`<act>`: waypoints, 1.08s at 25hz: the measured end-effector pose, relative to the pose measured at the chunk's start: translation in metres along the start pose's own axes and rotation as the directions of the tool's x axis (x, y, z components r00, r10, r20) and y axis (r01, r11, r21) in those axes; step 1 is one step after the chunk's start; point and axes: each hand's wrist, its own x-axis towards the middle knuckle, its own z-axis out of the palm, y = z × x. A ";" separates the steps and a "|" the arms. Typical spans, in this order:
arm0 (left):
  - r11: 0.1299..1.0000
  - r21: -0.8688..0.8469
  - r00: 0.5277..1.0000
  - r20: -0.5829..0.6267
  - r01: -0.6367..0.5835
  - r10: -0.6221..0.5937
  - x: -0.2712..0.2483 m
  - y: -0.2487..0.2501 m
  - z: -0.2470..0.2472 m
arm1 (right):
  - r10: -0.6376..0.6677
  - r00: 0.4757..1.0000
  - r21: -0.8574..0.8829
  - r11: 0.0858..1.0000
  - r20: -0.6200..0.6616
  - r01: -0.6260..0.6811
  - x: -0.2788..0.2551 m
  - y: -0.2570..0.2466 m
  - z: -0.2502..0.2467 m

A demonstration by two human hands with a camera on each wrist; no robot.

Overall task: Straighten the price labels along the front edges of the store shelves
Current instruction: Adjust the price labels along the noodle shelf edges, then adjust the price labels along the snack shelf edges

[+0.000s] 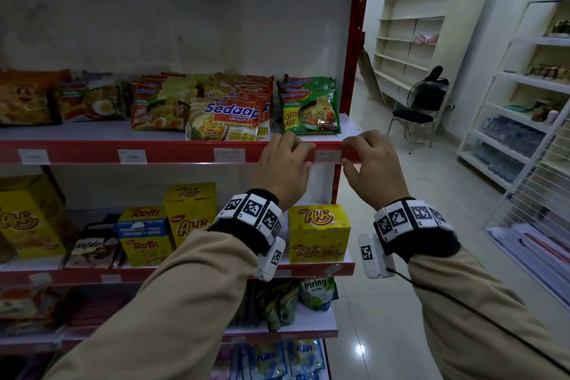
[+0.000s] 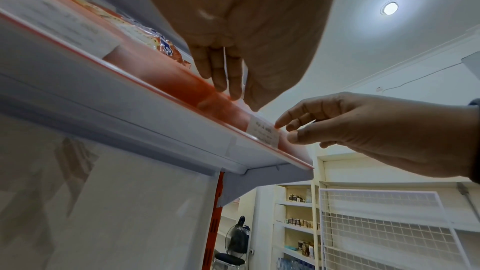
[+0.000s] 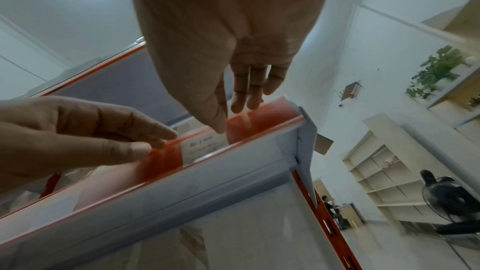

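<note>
Tan sleeves, black wristbands with white marker tiles

The camera on my head looks forward and down at the shelf edge from close by. I see both my wrists in it. The camera on my left wrist sits under my left hand. It looks up along my fingers, very near. The one on my right wrist looks up under my right hand. All three see the same label and both hands.

small white price label sits level in the red shelf-edge strip.
</note>
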 end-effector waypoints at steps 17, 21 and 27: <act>1.000 -0.007 0.891 0.453 -0.020 0.021 -0.144 0.003 0.151 | 0.387 0.876 0.194 0.872 0.288 -0.449 -0.197 0.046 0.144; 0.999 0.033 0.818 0.574 0.020 -0.035 -0.173 0.002 0.207 | 0.486 0.786 0.136 0.812 0.383 -0.568 -0.228 0.071 0.184; 0.997 0.077 0.816 0.577 -0.002 -0.043 -0.196 -0.004 0.237 | 0.550 0.786 0.340 0.709 0.281 -0.618 -0.248 0.084 0.214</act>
